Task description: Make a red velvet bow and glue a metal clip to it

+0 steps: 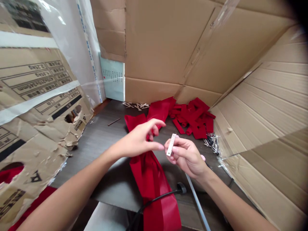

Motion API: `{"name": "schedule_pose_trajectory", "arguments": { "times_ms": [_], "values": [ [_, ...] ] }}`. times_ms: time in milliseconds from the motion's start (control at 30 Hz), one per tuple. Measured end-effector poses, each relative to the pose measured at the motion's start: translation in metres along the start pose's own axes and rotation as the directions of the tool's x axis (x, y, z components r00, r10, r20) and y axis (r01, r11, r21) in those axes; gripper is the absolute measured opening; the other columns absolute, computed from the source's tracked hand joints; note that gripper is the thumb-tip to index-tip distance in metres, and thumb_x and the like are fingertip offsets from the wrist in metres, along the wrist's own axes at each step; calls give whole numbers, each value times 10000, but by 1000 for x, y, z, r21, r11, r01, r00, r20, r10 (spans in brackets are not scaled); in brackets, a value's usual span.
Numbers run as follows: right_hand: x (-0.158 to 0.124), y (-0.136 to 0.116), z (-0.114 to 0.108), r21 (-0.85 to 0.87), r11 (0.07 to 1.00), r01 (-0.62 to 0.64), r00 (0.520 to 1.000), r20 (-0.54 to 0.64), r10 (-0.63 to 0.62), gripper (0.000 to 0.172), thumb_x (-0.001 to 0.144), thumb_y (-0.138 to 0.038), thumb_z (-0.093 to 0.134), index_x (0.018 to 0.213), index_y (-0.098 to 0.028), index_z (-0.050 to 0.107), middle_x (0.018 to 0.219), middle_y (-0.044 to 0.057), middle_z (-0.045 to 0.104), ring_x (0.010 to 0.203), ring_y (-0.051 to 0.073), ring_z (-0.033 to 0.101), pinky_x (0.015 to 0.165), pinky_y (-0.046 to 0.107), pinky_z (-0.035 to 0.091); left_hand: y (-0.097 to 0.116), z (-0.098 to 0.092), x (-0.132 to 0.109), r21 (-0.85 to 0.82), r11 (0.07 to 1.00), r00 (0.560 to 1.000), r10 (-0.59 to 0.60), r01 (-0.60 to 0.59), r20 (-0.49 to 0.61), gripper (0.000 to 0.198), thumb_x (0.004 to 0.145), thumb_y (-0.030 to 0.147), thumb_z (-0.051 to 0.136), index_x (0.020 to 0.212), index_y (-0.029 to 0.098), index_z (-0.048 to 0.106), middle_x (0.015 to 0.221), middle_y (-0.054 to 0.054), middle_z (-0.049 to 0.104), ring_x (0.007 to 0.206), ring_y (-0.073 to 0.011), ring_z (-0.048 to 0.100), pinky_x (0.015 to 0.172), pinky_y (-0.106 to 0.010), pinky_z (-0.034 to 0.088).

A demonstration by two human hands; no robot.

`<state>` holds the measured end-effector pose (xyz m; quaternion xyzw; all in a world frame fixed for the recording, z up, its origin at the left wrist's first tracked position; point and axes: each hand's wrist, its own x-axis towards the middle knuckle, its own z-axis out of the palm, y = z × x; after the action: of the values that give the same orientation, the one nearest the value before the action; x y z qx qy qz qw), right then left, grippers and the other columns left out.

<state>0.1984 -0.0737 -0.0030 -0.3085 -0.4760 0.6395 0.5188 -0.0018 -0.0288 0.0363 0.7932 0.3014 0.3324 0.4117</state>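
My right hand [184, 152] pinches a small flat whitish strip [171, 145] between thumb and fingers, tilted nearly upright above the dark table. Just left of it, my left hand [144, 136] has thumb and index finger spread apart, with the thumb tip close to the right fingers. Its other fingers are curled, and a bit of red shows between them. Beneath my left hand lies a long red fabric band [151, 179], which runs over the table's front edge. A pile of red fabric pieces [196, 117] sits at the back right.
Small metallic strips [136, 106] lie at the back, and pins or clips [212, 142] at the right. A nail-like rod [114, 122] is on the left. A black cable [158, 197] crosses the band near a pale rod [197, 202]. Cardboard walls [168, 41] enclose the table [96, 138].
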Motion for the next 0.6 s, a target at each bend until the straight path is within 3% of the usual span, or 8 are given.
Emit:
{"name": "schedule_pose_trajectory", "arguments": {
  "times_ms": [100,167,267,400,600],
  "values": [
    [9,3,0,-59,998,17,993,-115,-24,157,681,-263,817,724,-136,735,663,34,651,533,101,540,465,211,420,-6,-17,2,236,928,946,-236,288,-224,189,784,333,673,841,153,660,779,-40,681,680,-159,602,635,-259,438],
    [15,8,2,-90,996,7,973,-228,-28,149,674,-256,812,710,-138,728,724,47,681,607,117,583,519,217,459,-11,-23,1,345,826,895,-411,447,-174,225,797,343,619,672,157,641,628,-45,661,591,-171,604,576,-261,410],
    [21,16,6,-56,995,-86,959,-274,68,168,644,-256,818,701,-135,718,911,89,727,741,156,652,672,266,537,-17,-20,-2,386,747,808,-589,541,10,340,814,331,577,515,168,570,456,-33,565,436,-162,528,491,-263,338],
    [22,25,14,59,977,-203,962,-176,210,180,619,-229,829,697,-147,689,1006,93,738,837,173,690,888,338,535,-26,-6,-1,329,781,834,-550,531,-42,399,784,257,614,423,183,460,395,8,443,404,-128,399,484,-268,248],
    [20,26,10,73,991,-114,973,-191,126,175,637,-233,828,703,-167,680,1059,80,741,927,179,699,981,348,495,-39,10,11,153,838,848,-495,523,-188,222,778,214,614,565,152,601,538,-12,538,564,-150,473,553,-262,295]
  ]
}}
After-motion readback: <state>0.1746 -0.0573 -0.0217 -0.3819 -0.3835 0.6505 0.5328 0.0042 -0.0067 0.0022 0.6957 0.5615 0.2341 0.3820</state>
